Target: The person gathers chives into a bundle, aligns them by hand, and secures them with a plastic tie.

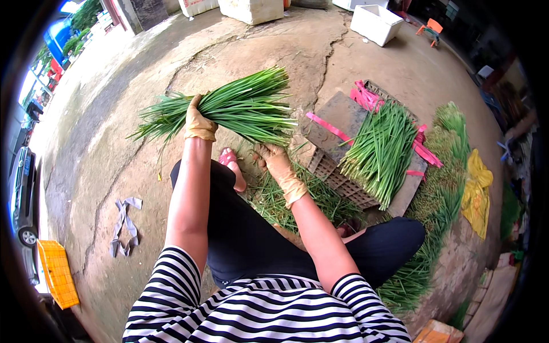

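1. Head view: the bunch of green stalks (246, 106) is held up in the air in front of the knees, left of the slatted crate (343, 186).
2. It is gripped near its leafy end by the gloved left hand (200, 122), with the fingers wrapped about the stalks (partly hidden by them), presumably so that the paler ends are left free on the right.
3. The gloved right hand (277, 163) is placed under the bunch's lower edge with its fingers bent; whether any stalk is pinched cannot be told.
4. A second bundle (383, 154) is laid on a board (331, 123) over the crate, seemingly to be kept raised and apart from the scraps (274, 194) on the ground. Pink strips (426, 153) are spread beside it, probably for easy reach.
5. Access to the loose pile (449, 148) at the far right is partly blocked by the crate and the right knee (397, 243).
6. Farther off, a yellow bag (476, 188), grey strips (123, 226), an orange basket (57, 273) and a white foam box (376, 24) are seen.
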Motion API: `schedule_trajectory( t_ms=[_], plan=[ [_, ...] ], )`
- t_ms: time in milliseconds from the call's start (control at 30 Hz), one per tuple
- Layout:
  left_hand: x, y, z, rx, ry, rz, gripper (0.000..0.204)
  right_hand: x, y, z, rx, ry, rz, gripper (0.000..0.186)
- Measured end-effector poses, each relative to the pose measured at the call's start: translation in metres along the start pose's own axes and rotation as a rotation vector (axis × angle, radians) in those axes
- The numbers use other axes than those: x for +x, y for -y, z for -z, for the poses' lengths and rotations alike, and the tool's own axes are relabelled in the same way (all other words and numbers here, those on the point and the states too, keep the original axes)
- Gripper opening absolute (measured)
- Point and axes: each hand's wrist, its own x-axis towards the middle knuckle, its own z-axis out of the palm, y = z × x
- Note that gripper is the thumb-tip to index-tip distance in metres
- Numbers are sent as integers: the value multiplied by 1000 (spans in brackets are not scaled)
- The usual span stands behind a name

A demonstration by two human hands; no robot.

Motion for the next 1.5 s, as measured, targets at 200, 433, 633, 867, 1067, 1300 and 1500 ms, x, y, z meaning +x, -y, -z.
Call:
schedule_trajectory(
  t_ms=[200,433,633,867,1067,1300,1500],
  plan=[
    [-9,2,-2,10,32,8,22,-39,-74,82,-120,-80,-204,20],
    [-3,-3,-1,16,47,15,22,-43,-92,127,-310,-362,93,47],
    [-8,0,4,69,35,20,23,-14,23,44,110,-179,147,28],
    [-9,-6,6,40,68,39,20,-35,10,86,681,-134,205,20],
    [-21,2,-3,81,33,33,19,-30,31,78,-347,-551,643,25],
    [-53,30,-20,339,74,-38,22,-17,85,20,-1035,-398,318,34],
    [-65,32,-20,433,117,-41,15,-5,77,11,65,93,94,12]
  ],
)
